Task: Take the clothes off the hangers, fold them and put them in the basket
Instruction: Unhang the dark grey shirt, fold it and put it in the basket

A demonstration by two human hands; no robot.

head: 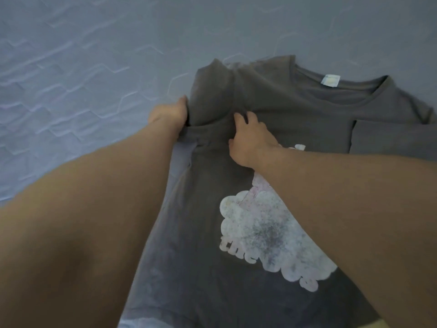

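A dark grey T-shirt [279, 107] with a pale cloud-shaped print [264, 230] lies front up on the bed, neck and white label [329, 80] at the far side. My left hand [169, 113] grips the edge of its left sleeve, which stands raised and folded in over the chest. My right hand [250, 140] rests on the shirt just right of that sleeve, with its fingers curled into the fabric at the fold. The right sleeve [390, 140] lies folded in flat at the right. No hanger and no basket are in view.
The shirt lies on a blue-grey quilted bedspread [82, 74] that fills the left and far side of the view. The bed's near edge shows at the bottom.
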